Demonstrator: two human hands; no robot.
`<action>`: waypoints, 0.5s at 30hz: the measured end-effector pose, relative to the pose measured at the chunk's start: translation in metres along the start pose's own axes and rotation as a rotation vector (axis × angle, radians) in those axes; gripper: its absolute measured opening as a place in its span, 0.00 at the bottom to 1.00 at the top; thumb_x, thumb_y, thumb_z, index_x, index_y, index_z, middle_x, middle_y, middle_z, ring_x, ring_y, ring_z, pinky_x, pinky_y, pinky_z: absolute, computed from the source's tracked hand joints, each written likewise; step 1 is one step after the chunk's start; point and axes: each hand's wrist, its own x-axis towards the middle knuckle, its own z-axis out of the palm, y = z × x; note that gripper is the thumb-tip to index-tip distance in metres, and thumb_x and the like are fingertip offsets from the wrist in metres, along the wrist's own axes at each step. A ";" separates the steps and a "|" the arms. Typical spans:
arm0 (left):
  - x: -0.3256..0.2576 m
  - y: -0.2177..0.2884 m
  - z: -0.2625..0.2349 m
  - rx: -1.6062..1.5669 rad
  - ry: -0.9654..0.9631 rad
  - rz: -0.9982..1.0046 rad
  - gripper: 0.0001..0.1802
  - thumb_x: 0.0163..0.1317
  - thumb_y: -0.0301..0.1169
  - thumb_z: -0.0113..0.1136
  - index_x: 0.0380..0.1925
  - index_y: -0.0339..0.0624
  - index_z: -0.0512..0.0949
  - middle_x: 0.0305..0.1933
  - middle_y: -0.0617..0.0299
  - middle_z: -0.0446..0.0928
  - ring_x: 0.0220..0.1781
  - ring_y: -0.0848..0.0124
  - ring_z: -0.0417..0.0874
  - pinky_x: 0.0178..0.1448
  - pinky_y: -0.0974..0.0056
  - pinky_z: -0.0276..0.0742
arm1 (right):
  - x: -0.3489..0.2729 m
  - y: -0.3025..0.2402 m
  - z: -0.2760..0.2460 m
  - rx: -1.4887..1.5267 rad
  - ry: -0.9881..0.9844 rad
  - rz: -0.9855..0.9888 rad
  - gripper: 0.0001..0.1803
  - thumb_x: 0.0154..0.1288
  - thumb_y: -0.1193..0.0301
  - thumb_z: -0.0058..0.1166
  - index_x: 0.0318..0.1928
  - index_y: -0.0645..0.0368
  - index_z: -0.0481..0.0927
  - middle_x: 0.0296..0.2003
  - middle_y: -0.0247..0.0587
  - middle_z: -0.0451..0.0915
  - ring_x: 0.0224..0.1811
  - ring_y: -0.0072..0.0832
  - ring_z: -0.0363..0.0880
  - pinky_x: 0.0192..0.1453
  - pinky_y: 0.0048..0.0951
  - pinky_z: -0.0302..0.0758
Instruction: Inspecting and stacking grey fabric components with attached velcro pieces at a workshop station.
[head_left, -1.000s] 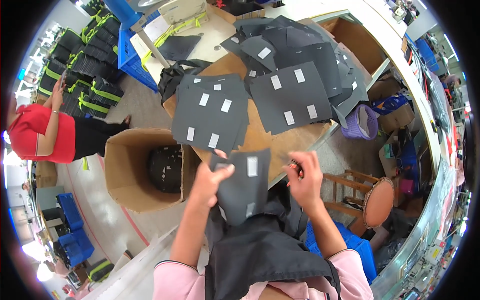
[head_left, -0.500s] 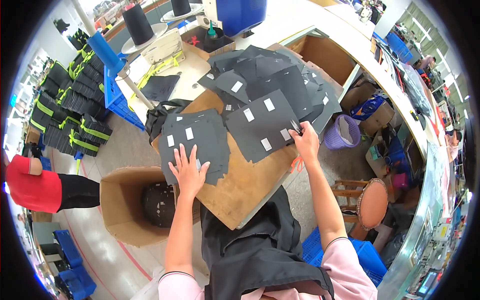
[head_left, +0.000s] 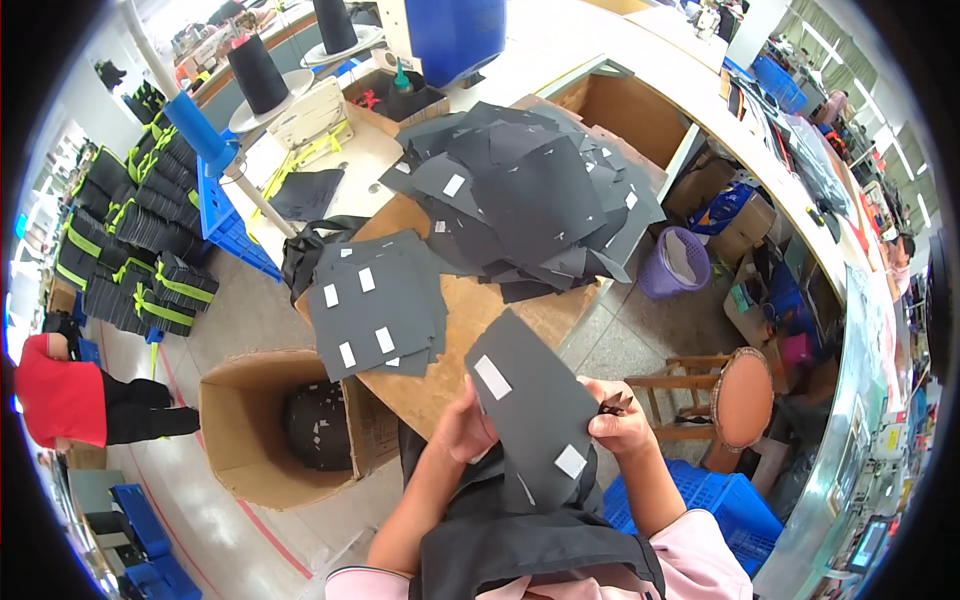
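Note:
A black fabric panel with white patches is held up in front of my body, bent along its length. Its left side is gripped by my left hand, whose fingers are partly behind it. My right hand pinches the right edge and also keeps small thread snips between thumb and fingers. To the left, a neat stack of similar black panels with white patches lies on the brown board. Beyond it spreads a large loose heap of black panels.
An open cardboard box with dark scraps stands at the left. A purple basket, a round stool and a blue crate are at the right. Thread cones stand far left, and a person in red is beyond the box.
My right hand has drawn a panel from beside the heap toward my body. My left hand has left the stack and taken the panel's other side; the panel is now lifted and bent.

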 end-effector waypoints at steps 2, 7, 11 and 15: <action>-0.006 0.011 0.004 0.204 0.028 0.140 0.38 0.49 0.45 0.67 0.57 0.42 0.65 0.54 0.58 0.72 0.53 0.66 0.75 0.54 0.60 0.73 | -0.017 0.006 -0.003 -0.011 0.331 0.180 0.11 0.49 0.72 0.60 0.30 0.61 0.72 0.36 0.35 0.75 0.28 0.16 0.71 0.25 0.15 0.63; -0.015 0.042 0.037 0.483 0.264 0.323 0.11 0.49 0.22 0.66 0.32 0.42 0.75 0.32 0.65 0.78 0.33 0.75 0.79 0.38 0.69 0.78 | -0.048 0.045 -0.016 -0.215 0.683 0.216 0.03 0.58 0.77 0.52 0.31 0.60 0.71 0.23 0.31 0.67 0.18 0.14 0.66 0.17 0.16 0.65; -0.024 0.038 0.040 0.765 0.447 0.335 0.10 0.49 0.21 0.66 0.31 0.41 0.75 0.31 0.65 0.78 0.31 0.77 0.78 0.37 0.71 0.75 | -0.030 0.037 0.000 -1.140 0.706 -0.238 0.05 0.57 0.82 0.53 0.34 0.62 0.75 0.23 0.34 0.68 0.20 0.20 0.64 0.23 0.21 0.61; -0.030 0.033 0.037 0.695 0.414 0.293 0.10 0.48 0.21 0.66 0.27 0.42 0.73 0.29 0.66 0.77 0.31 0.78 0.77 0.37 0.72 0.73 | 0.024 0.027 0.033 -1.023 0.341 -0.191 0.11 0.53 0.83 0.55 0.39 0.62 0.74 0.26 0.37 0.70 0.25 0.21 0.67 0.29 0.20 0.65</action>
